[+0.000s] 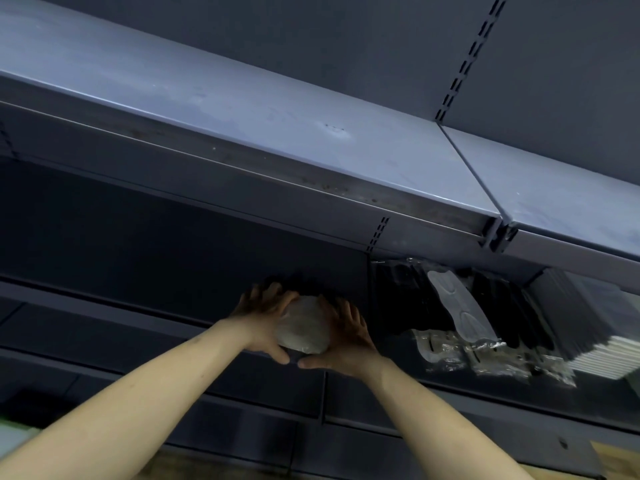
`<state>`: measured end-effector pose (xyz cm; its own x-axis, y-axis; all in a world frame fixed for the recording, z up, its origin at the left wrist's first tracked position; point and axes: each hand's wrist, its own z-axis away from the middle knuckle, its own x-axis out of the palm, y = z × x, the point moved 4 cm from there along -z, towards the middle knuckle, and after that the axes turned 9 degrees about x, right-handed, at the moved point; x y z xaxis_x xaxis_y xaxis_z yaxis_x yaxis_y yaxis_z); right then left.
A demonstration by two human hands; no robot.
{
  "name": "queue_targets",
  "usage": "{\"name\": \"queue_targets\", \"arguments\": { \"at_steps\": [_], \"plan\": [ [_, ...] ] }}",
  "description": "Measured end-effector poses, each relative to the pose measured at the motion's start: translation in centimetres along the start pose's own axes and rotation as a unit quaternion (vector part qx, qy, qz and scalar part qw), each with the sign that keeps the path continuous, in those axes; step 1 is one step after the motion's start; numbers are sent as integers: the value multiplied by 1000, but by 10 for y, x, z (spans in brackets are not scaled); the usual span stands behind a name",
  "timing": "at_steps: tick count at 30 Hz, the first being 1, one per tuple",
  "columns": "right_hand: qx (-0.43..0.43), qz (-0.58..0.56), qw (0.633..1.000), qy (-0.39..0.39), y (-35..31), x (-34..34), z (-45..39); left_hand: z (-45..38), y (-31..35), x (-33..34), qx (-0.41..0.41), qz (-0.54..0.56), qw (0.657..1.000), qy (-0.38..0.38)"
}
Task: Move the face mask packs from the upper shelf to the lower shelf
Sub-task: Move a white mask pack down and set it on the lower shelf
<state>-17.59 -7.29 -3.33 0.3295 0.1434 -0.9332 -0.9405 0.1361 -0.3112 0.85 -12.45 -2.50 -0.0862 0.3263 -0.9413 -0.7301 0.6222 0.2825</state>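
A stack of face mask packs (304,327) in clear wrap sits at the front of the lower shelf (104,323), below the bare grey upper shelf (242,109). My left hand (266,317) grips its left side, thumb under the front edge. My right hand (346,337) grips its right side in the same way. Whether the stack rests on the shelf or hangs just above it, I cannot tell.
To the right on the lower shelf lie more packs: black masks (398,299), a white mask (457,306) and clear wrappers (485,358). A stack of dark flat boxes (595,323) stands at the far right. A slotted upright (471,57) runs up the back panel.
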Motion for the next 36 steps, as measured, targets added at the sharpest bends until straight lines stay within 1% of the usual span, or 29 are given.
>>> {"name": "queue_targets", "arguments": {
  "at_steps": [3,7,9,12,14,18,20,22,23,25,28,30,32,34,36],
  "plan": [
    [-18,-5,1000,15,-3,-1,8,3,-2,6,8,-37,999,-4],
    [-10,-66,997,29,7,-2,8,6,-10,3,13,-15,1000,-6],
    [-7,-33,999,12,6,-4,5,6,-11,0,17,-16,1000,-6],
    [-5,55,998,-34,2,-1,1,6,-6,-4,19,-25,1000,-2],
    [0,84,996,-34,0,-2,0,7,-3,-1,18,-34,999,-4],
    [-3,108,994,13,-8,0,9,11,-3,14,42,-53,998,21],
    [-12,103,991,79,-10,6,20,15,-5,21,64,-85,994,31],
    [-18,100,984,148,-11,17,32,22,-5,27,66,-123,990,26],
    [-12,100,981,167,-12,24,37,26,-5,29,62,-138,988,23],
    [9,110,977,181,-15,35,43,32,-2,28,61,-155,986,26],
    [35,136,975,173,-22,41,43,39,0,22,81,-156,984,31],
    [30,140,975,169,-23,39,45,41,0,18,96,-151,983,49],
    [25,149,978,145,-26,36,51,43,-2,18,104,-152,981,65],
    [29,150,980,125,-26,35,57,46,-1,21,96,-154,981,67],
    [35,144,981,123,-26,33,61,52,1,24,75,-160,982,66]
  ]
}}
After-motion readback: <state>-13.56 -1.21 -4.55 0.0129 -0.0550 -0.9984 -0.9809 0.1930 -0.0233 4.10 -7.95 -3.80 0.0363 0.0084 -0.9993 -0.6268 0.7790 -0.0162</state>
